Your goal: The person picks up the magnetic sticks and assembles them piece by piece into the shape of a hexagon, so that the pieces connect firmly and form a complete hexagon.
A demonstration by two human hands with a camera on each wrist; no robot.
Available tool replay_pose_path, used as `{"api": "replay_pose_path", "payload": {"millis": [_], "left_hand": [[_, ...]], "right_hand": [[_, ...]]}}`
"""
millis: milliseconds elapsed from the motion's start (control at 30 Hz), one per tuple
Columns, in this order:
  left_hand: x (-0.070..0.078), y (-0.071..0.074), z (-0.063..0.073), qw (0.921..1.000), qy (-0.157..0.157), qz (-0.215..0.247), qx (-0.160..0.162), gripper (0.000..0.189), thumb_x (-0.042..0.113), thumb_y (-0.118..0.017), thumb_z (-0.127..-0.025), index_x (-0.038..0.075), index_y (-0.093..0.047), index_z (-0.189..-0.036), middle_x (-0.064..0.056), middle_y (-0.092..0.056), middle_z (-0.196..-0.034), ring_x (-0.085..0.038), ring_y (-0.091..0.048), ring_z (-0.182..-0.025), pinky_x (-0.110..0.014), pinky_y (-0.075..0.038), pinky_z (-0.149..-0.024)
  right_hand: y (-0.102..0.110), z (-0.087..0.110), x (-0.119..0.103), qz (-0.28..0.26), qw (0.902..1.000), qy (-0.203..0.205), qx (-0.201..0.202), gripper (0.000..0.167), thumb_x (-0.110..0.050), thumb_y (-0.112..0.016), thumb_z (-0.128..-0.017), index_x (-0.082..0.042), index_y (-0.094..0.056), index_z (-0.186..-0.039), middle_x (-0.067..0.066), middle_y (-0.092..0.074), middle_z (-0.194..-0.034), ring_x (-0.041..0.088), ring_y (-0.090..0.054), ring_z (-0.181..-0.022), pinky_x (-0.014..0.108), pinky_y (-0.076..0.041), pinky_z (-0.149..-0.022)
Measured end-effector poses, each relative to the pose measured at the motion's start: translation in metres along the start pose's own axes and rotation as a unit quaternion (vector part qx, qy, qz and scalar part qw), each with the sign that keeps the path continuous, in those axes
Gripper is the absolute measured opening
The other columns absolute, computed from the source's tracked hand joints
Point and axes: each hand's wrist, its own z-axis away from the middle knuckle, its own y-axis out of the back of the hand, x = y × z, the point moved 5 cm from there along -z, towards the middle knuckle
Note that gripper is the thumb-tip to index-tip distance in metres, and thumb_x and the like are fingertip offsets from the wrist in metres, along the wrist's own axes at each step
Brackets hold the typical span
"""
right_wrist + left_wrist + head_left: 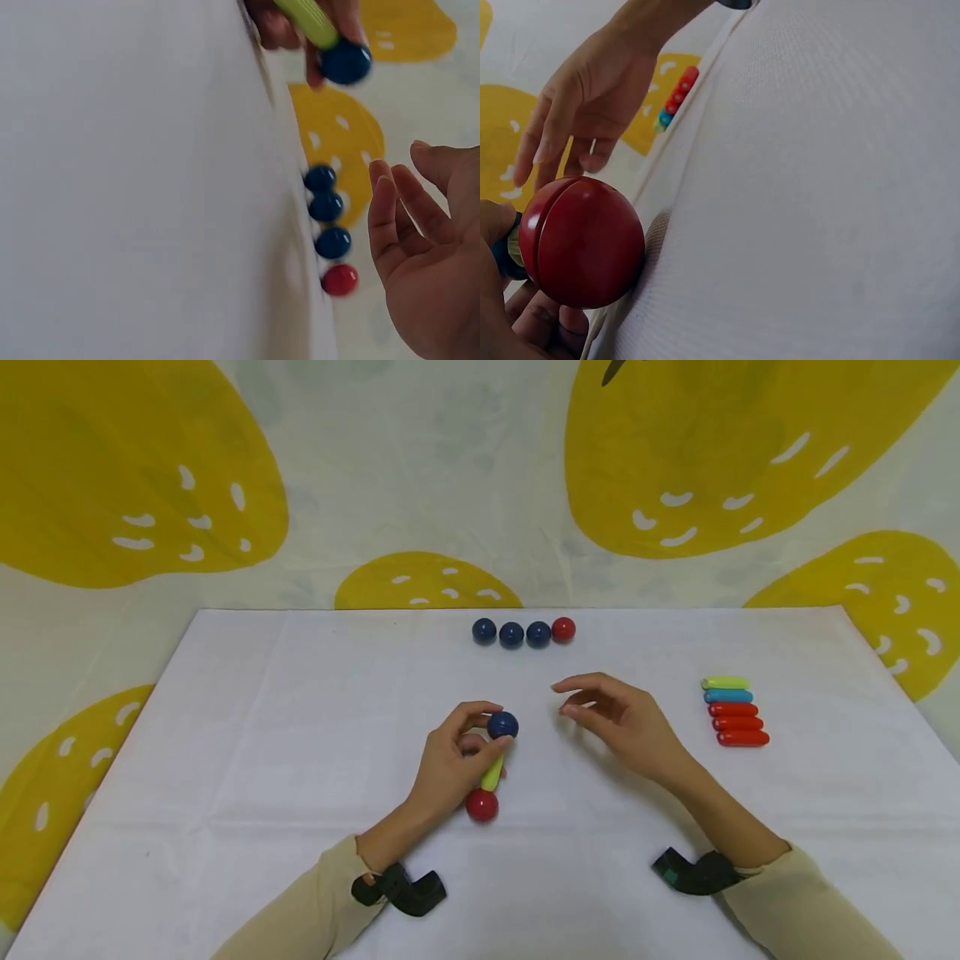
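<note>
Here, nearest along the bench (187,827), a red ball (482,806) sits at the near end of a yellow-green stick (492,774), with a blue ball (502,725) at its far end. The left hand (450,758), just left of the stick, pinches the blue ball where the two meet. The right hand (628,725), to the right of the stick and apart from it, is empty, fingers loosely bent and parted. The step in hand looks like fitting the blue ball on; the next move probably calls for a steady left grip and a free right hand. Farther right of the stick lie five loose sticks (733,710); well beyond it stand three dark-blue balls (512,635) and another red one (563,629). Fingers cover part of the stick, so how firmly the blue ball is seated is unclear, as is whether the held red ball touches the bench.
</note>
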Motion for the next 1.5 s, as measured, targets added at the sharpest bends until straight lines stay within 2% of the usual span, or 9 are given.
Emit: {"api": "replay_pose_path", "payload": {"millis": [200,367,533,633,733,1000,1233,1300,1500], "left_hand": [[0.005,-0.001,0.0,0.9984,-0.038,-0.043,0.006,0.039,0.001,-0.067,-0.088,-0.001,-0.055,-0.124,-0.014,-0.063,-0.099,-0.016,-0.057,-0.061,-0.023,-0.042,-0.06],[0.006,-0.002,0.0,0.9967,-0.064,-0.049,0.001,0.037,0.0,-0.067,-0.087,0.002,-0.058,-0.123,-0.013,-0.061,-0.097,-0.018,-0.056,-0.059,-0.025,-0.041,-0.057],[0.006,-0.002,0.001,0.9952,-0.083,-0.052,0.0,0.037,-0.002,-0.067,-0.087,-0.001,-0.059,-0.122,-0.013,-0.061,-0.096,-0.021,-0.056,-0.058,-0.024,-0.041,-0.055],[0.006,-0.002,0.001,0.9948,-0.086,-0.055,0.0,0.037,-0.001,-0.067,-0.087,-0.001,-0.059,-0.122,-0.013,-0.062,-0.097,-0.02,-0.055,-0.058,-0.024,-0.041,-0.054],[0.006,-0.001,0.001,0.9949,-0.083,-0.057,-0.001,0.037,-0.001,-0.067,-0.087,0.0,-0.059,-0.122,-0.013,-0.062,-0.097,-0.019,-0.055,-0.058,-0.025,-0.042,-0.054],[0.007,-0.001,0.0,0.9948,-0.082,-0.061,0.004,0.036,-0.002,-0.068,-0.086,-0.001,-0.059,-0.121,-0.013,-0.063,-0.096,-0.016,-0.056,-0.059,-0.023,-0.043,-0.053],[-0.02,0.002,-0.004,0.9953,-0.078,-0.056,0.009,0.037,0.006,-0.069,-0.088,0.007,-0.06,-0.124,-0.005,-0.063,-0.096,-0.015,-0.057,-0.058,-0.022,-0.042,-0.052],[-0.017,0.002,-0.004,0.9953,-0.078,-0.057,0.008,0.036,0.007,-0.069,-0.088,0.007,-0.061,-0.123,-0.005,-0.063,-0.095,-0.014,-0.057,-0.058,-0.023,-0.042,-0.052],[0.008,0.0,-0.002,0.9952,-0.075,-0.062,0.006,0.035,-0.002,-0.067,-0.087,0.003,-0.061,-0.121,-0.011,-0.062,-0.093,-0.014,-0.055,-0.057,-0.023,-0.041,-0.053]], "right_hand": [[0.055,0.005,0.013,0.028,0.9973,-0.012,0.067,0.032,-0.002,-0.065,-0.089,-0.008,-0.063,-0.121,0.006,-0.062,-0.114,0.024,-0.061,-0.091,0.018,-0.051,-0.073],[0.096,0.012,0.031,0.052,0.9917,-0.044,0.109,0.032,-0.004,-0.065,-0.09,-0.003,-0.062,-0.121,0.003,-0.064,-0.112,0.018,-0.062,-0.086,0.017,-0.05,-0.069],[0.126,0.021,0.049,0.109,0.9829,-0.103,0.107,0.033,-0.019,-0.064,-0.093,-0.011,-0.062,-0.125,-0.002,-0.064,-0.113,0.01,-0.061,-0.091,0.011,-0.047,-0.074],[0.142,0.029,0.059,0.143,0.9736,-0.141,0.109,0.035,-0.028,-0.061,-0.094,-0.017,-0.061,-0.127,-0.004,-0.063,-0.114,0.005,-0.055,-0.099,0.005,-0.04,-0.078],[0.156,0.037,0.07,0.173,0.9623,-0.177,0.113,0.038,-0.034,-0.058,-0.095,-0.018,-0.058,-0.13,-0.006,-0.061,-0.115,0.007,-0.048,-0.102,0.004,-0.036,-0.077],[0.178,0.053,0.097,0.217,0.9376,-0.249,0.108,0.046,-0.048,-0.054,-0.094,-0.022,-0.056,-0.133,0.001,-0.053,-0.12,0.014,-0.041,-0.104,0.011,-0.038,-0.07],[0.182,0.059,0.111,0.21,0.9359,-0.267,0.095,0.047,-0.049,-0.055,-0.093,-0.021,-0.058,-0.13,-0.003,-0.053,-0.118,0.016,-0.042,-0.1,0.011,-0.04,-0.067],[0.181,0.059,0.113,0.211,0.9364,-0.267,0.087,0.047,-0.05,-0.055,-0.092,-0.021,-0.059,-0.129,-0.004,-0.054,-0.118,0.015,-0.043,-0.1,0.01,-0.039,-0.068],[0.18,0.059,0.117,0.216,0.935,-0.27,0.078,0.047,-0.052,-0.053,-0.093,-0.021,-0.06,-0.128,0.001,-0.055,-0.12,0.014,-0.043,-0.102,0.009,-0.038,-0.07]]}}
